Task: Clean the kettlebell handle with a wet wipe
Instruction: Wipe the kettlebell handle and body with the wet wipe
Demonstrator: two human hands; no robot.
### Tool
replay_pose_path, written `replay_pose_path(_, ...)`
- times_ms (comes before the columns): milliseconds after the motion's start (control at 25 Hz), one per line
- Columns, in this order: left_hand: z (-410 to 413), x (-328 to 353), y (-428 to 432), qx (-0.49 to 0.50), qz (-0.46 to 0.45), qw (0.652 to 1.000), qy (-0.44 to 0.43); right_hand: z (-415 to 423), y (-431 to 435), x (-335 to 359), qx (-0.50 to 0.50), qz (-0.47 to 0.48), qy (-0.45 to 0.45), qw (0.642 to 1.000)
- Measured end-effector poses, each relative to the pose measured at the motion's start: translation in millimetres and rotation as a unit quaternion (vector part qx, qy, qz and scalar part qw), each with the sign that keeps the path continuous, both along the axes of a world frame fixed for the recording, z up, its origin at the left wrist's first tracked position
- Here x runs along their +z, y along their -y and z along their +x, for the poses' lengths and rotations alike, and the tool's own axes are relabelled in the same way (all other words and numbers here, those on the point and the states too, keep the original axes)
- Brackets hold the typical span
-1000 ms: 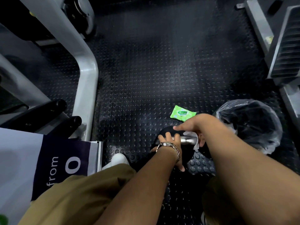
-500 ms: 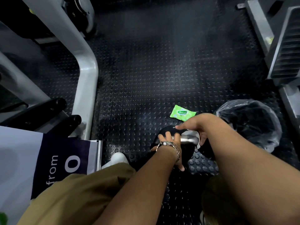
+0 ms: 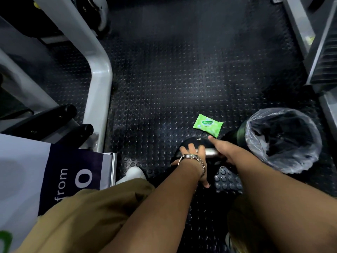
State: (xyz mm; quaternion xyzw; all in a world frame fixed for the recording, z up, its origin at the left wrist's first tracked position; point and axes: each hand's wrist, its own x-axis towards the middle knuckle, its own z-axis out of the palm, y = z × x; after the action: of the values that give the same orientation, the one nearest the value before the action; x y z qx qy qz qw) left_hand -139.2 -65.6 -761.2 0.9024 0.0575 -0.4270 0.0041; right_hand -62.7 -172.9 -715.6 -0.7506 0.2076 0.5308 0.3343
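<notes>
kettlebell handle (image 3: 211,152) lies left-right; left hand (image 3: 193,161) splayed over left end, right hand (image 3: 225,149) curled round right end

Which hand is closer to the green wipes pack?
Right. The right hand is on the kettlebell handle, forefinger tip just short of the green wipes pack; the left hand rests farther back.
</notes>
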Motion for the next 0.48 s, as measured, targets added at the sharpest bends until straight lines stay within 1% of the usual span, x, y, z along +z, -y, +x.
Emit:
replay_pose_path(80, -0.4, -5.2, -0.4, -0.01, 0.004, 1.0, 0.005, 16.0, -7.2, 15.7, 0.1, -0.024, -0.029, 0.994)
replay_pose_path(160, 0.3, -8.7, -1.0, -0.008, 0.005, 1.0, 0.008, 30.7, -19.9, 45.0, 0.208, -0.052, -0.062, 0.975)
replay_pose_path(240, 0.2, -8.0, -0.2, -0.011, 0.004, 1.0, 0.007, 38.9, -30.2, 63.3, 0.266, -0.078, -0.05, 0.959)
replay_pose_path(320, -0.4, -5.7, -0.8, -0.014, 0.002, 1.0, 0.014, 36.6, -28.4, 59.6, 0.291, -0.088, -0.022, 0.952)
replay_pose_path(360, -0.6, -4.2, -1.3, -0.009, -0.001, 1.0, 0.016, 29.4, -23.6, 49.4, 0.271, -0.07, -0.005, 0.96)
replay_pose_path(400, -0.9, -4.3, -1.3, -0.005, -0.002, 1.0, 0.016, 19.0, -16.5, 40.1, 0.223, -0.038, 0.014, 0.974)
replay_pose_path(480, -0.8, -6.7, 1.0, -0.011, 0.007, 1.0, 0.021, -1.4, -3.9, 27.3, 0.052, 0.028, 0.028, 0.998)
